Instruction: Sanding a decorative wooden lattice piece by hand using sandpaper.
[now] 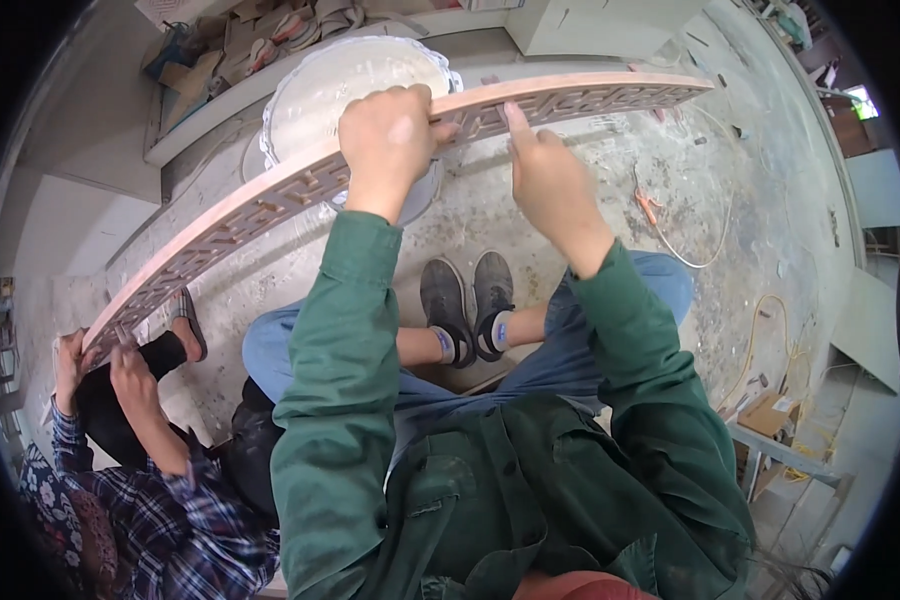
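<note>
A long wooden lattice panel (240, 218) with a cut-out geometric pattern spans the view, from the lower left to the upper right. My left hand (385, 135) is closed over its upper edge near the middle. Just right of it, my right hand (555, 180) has its fingers curled, with the index finger reaching up to the lattice openings. Whatever that hand pinches, if anything, is too small to make out. At the panel's left end a co-worker in a plaid shirt has both hands (130, 375) on the lattice.
A round white-topped stand (355, 85) is behind the panel. An orange-handled tool (647, 207) with a pale hose lies on the floor at right. A shelf (210, 115) with scraps runs along the back left. A cardboard box (767, 412) and yellow cord (798, 355) are at right.
</note>
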A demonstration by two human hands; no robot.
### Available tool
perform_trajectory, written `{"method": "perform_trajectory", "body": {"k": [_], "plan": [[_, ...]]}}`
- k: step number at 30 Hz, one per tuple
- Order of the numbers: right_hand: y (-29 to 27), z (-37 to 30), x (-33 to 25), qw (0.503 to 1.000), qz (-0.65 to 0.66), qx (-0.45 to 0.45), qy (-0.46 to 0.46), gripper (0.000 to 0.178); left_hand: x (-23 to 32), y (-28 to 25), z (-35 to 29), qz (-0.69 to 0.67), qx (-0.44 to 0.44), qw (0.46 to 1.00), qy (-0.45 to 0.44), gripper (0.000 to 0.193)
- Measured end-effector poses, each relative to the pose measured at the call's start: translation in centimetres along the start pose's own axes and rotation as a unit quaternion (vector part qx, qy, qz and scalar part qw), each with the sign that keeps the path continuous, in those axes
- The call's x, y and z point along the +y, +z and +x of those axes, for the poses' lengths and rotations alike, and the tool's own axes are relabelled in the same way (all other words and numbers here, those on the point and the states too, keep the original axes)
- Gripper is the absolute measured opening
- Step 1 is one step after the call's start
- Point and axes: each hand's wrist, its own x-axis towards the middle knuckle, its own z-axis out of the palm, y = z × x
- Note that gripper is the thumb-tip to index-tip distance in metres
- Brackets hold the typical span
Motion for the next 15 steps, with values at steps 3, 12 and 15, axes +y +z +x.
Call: {"method": "perform_trajectory", "body": {"k": [3,12,15], "plan": [[-0.1,-1.8,-1.2,1.0,-0.023,-0.014,0.008,0.059,0.0,0.1,-0.2,0.007,-0.005,1.0,-0.007,0.035],[-0.2,-2.4,-1.4,0.999,-0.027,-0.035,0.018,0.057,-0.1,0.4,-0.4,0.008,0.008,1.0,0.008,0.036],[-0.9,-2.2,-0.1,0.999,0.023,-0.027,0.015,0.055,0.4,0.2,-0.2,0.013,0.023,1.0,0.01,0.036]]}}
